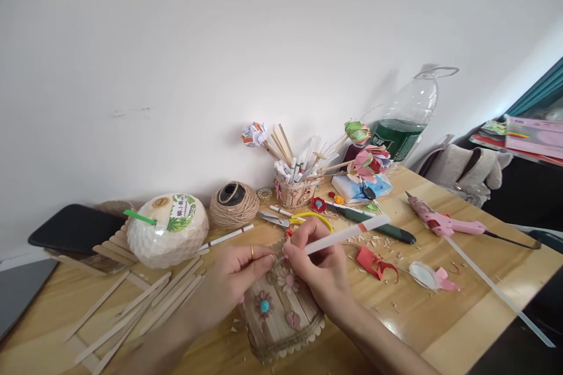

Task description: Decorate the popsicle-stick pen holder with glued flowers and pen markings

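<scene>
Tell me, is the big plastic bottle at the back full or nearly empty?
Nearly empty: the plastic bottle is clear on top, green only low down.

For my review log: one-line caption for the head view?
Both hands, left hand and right hand with a white stick, meet over a decorated stick box.

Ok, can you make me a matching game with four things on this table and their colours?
Things:
1. glue gun
2. twine ball
3. phone
4. straw in the coconut

Colours:
A. green
B. black
C. pink
D. tan

Pairs: 1-C, 2-D, 3-B, 4-A
</scene>
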### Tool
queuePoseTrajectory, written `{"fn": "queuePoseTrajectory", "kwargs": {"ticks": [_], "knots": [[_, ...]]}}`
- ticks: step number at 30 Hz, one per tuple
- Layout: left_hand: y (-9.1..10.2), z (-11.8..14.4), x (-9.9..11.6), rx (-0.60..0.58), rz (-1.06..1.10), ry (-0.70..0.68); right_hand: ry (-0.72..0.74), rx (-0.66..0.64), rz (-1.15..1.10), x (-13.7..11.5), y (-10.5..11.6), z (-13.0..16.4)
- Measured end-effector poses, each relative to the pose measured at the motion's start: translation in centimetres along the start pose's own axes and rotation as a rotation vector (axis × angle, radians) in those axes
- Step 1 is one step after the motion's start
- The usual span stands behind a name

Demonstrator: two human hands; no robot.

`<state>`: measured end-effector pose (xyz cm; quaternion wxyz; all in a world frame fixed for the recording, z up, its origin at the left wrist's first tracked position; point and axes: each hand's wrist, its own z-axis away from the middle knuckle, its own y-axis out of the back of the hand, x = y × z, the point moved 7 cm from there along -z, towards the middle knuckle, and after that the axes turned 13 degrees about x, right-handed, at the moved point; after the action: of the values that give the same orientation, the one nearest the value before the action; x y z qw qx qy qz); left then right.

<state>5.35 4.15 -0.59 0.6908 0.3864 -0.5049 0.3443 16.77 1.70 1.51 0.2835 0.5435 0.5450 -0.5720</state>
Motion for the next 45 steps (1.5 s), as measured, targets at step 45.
{"fn": "queuePoseTrajectory", "kwargs": {"ticks": [45], "knots": [[-0.4, 0.3, 0.0, 0.057, 0.033, -0.022, 0.234, 0.006, 0.354, -0.4, 0.6, 0.1]]}}
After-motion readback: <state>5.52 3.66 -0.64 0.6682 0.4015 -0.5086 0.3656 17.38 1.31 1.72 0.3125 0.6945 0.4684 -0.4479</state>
